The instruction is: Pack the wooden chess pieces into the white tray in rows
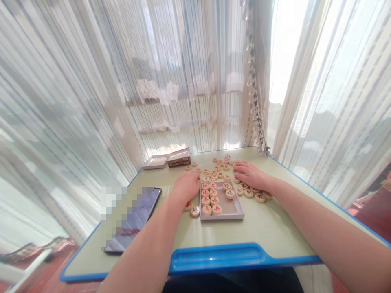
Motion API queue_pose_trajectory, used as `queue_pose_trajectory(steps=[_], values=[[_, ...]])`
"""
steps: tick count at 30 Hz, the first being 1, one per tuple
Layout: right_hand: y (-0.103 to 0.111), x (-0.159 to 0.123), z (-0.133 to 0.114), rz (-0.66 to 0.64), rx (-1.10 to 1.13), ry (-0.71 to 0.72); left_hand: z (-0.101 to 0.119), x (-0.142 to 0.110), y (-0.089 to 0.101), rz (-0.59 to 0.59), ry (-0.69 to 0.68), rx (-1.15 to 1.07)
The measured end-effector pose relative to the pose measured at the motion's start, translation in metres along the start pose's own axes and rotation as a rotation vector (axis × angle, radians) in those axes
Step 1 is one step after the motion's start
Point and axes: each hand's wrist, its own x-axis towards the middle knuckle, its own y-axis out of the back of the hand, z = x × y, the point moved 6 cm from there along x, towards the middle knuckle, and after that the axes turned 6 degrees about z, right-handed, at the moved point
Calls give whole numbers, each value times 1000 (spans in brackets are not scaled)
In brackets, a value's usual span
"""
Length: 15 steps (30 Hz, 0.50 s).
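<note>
Xiangqi pieces, round wooden discs with red or black characters, lie around a shallow white box [224, 217]. Inside the box, red pieces [214, 200] form two columns at the left, and two black pieces [230, 194] sit at the upper right. My left hand [187, 185] is by the box's left edge, its fingers curled; what they hold, if anything, is hidden. Right of the box, my right hand [252, 176] reaches over loose pieces with its fingers stretched and apart. More black pieces [248, 193] lie near its wrist, and several loose pieces [214, 176] behind the box.
A tablet-like device [137, 219] lies at the left, partly blurred out. Brown boxes [179, 158] are stacked at the back left beside a pale tray [155, 162]. The pale green table [275, 232] has a blue rim and a blue front trough [218, 257]. Sheer curtains [189, 81] hang behind.
</note>
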Motion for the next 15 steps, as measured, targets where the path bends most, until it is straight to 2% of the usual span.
queue_pose_trajectory(steps=[6, 15], values=[[0, -5, -2, -69, -22, -35, 1, -1, 2, -11, 2, 8], [1, -4, -4, -58, -27, -10, 4, -3, 3, -47, -1, 28]])
